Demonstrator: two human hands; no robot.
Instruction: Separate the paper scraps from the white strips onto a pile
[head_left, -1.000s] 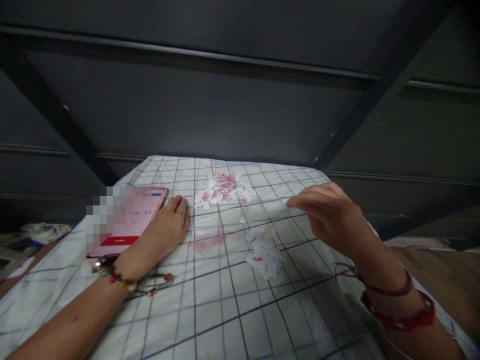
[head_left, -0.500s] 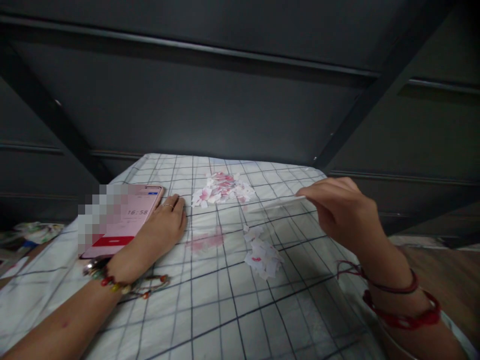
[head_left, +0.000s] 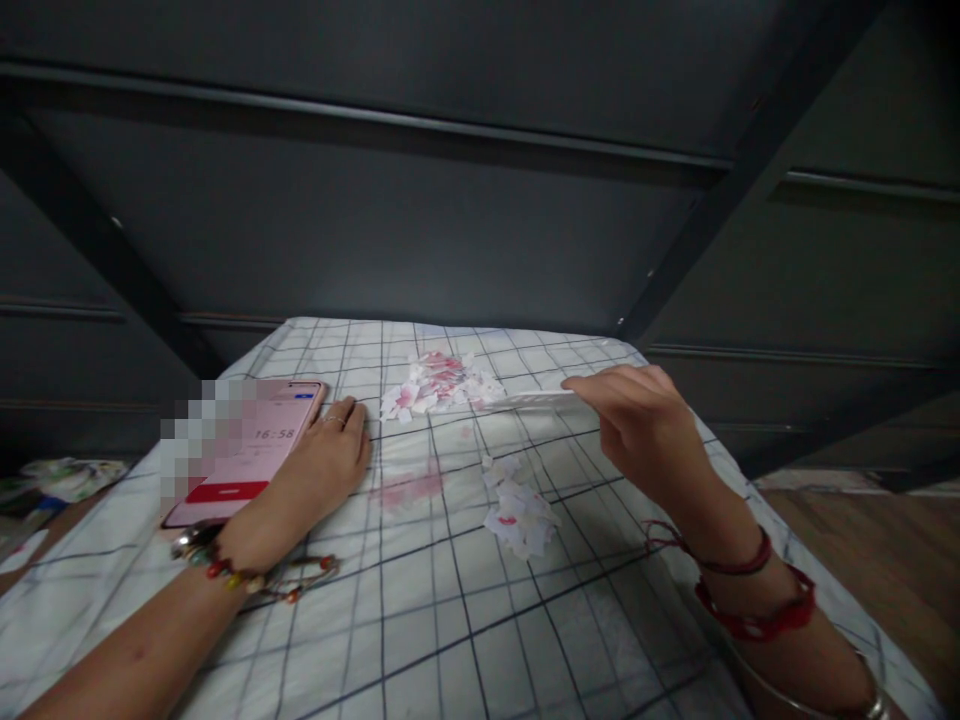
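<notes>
My right hand [head_left: 637,415] is pinched on one end of a slim white stick-like tool [head_left: 536,398]; its exact kind I cannot make out. The tool's far end reaches the right edge of a heap of torn paper scraps [head_left: 439,385], white with pink and red marks. Closer to me lies a smaller pile of white scraps [head_left: 521,515], one with a red spot. My left hand [head_left: 330,455] lies palm down on the checked cloth [head_left: 420,620], fingers extended and holding nothing. It is beside a pink-cased phone [head_left: 281,420] showing 16:58.
A pink stain [head_left: 409,488] marks the cloth between the two piles and my left hand. Behind the cloth-covered surface stands a dark panelled wall [head_left: 420,220]. Wooden floor [head_left: 847,540] shows at right, and a crumpled patterned item [head_left: 71,480] at far left.
My right hand has moved left, bringing the white tool's tip to the edge of the far heap. My left hand stays put beside the phone. The view has shifted slightly.
</notes>
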